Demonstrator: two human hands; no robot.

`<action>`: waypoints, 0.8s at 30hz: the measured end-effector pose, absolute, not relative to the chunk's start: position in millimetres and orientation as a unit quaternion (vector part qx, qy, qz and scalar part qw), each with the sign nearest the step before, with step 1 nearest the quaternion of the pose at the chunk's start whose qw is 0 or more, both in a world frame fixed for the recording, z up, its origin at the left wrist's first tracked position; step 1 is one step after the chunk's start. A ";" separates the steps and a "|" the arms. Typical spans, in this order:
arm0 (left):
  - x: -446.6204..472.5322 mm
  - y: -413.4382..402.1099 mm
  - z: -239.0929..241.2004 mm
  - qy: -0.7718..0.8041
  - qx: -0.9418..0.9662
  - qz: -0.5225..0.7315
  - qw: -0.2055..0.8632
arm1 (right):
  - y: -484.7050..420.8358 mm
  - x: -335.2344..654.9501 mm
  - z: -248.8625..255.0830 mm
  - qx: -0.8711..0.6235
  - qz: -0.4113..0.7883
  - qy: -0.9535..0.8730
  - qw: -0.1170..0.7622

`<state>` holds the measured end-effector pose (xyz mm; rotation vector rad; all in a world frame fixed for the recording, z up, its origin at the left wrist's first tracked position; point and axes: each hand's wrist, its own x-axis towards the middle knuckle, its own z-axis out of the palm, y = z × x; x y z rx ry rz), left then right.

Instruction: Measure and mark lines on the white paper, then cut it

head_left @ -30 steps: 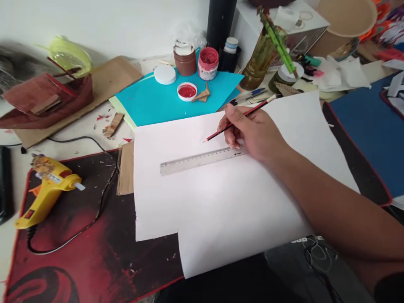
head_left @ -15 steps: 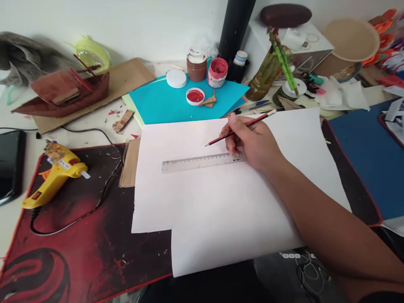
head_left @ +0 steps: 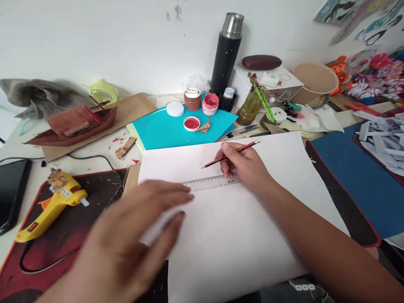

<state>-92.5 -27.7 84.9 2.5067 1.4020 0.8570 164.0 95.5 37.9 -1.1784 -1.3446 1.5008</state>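
A red and black pencil (head_left: 239, 150) rests between the thumb and fingers of my right hand (head_left: 244, 165), its tip pointing left and down over the paper. Under that hand's curled fingers lies the right end of a clear ruler (head_left: 210, 182). My left hand (head_left: 139, 229), slightly blurred, is over the paper's left part with thumb and fingers apart and nothing between them. It hides the ruler's left end; whether it touches the ruler I cannot tell. The large white sheet of paper (head_left: 227, 235) lies across the dark red mat (head_left: 72, 261).
To the left are a yellow glue gun (head_left: 52, 206), its cord and a brown model boat (head_left: 74, 126). Behind the paper, paint jars (head_left: 210, 104) stand on blue paper (head_left: 160, 130), near a black thermos (head_left: 225, 54). A blue mat (head_left: 362, 155) with paper strips is at right.
My left hand has come into view from the lower left and now covers the ruler's left end. The head view has tilted up. My right hand keeps the pencil in much the same pose.
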 end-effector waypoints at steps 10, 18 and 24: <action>-55.7 -38.9 29.6 0.436 0.877 0.180 -0.090 | 95.5 163.1 37.5 -0.461 0.595 -0.519 0.406; -48.1 -41.2 16.6 0.481 0.856 0.173 -0.083 | 93.9 164.0 36.5 -0.457 0.607 -0.518 0.394; -44.7 -48.2 9.0 0.483 0.850 0.202 -0.055 | 93.9 164.4 37.6 -0.461 0.602 -0.502 0.416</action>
